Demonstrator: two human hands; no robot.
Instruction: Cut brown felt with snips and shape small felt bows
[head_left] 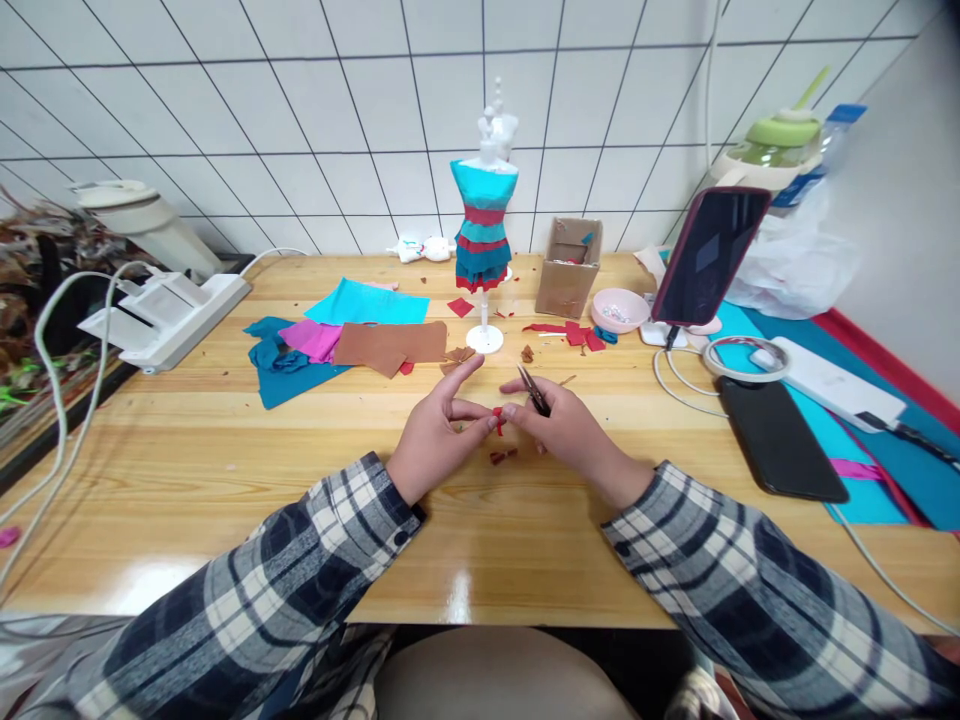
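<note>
Between the fingertips of my left hand (444,430) and my right hand (566,430) is a small piece of red fabric (499,421), pinched from both sides. Tucked in the right hand is a pair of small dark scissors (534,390), blades pointing up and away. A small dark red bow-like scrap (503,457) lies on the table just below the fingers. Beyond the hands stands a miniature dress form (484,230) on a white base, wearing a turquoise, teal and red layered dress.
Left of the form lie turquoise (367,303), brown (390,343) and magenta (319,340) fabric pieces. Behind stand a cardboard box (570,268) and a pink bowl (620,310). At right are a propped phone (711,255), a tape roll (746,358) and a black phone (780,437). A power strip (176,320) sits left.
</note>
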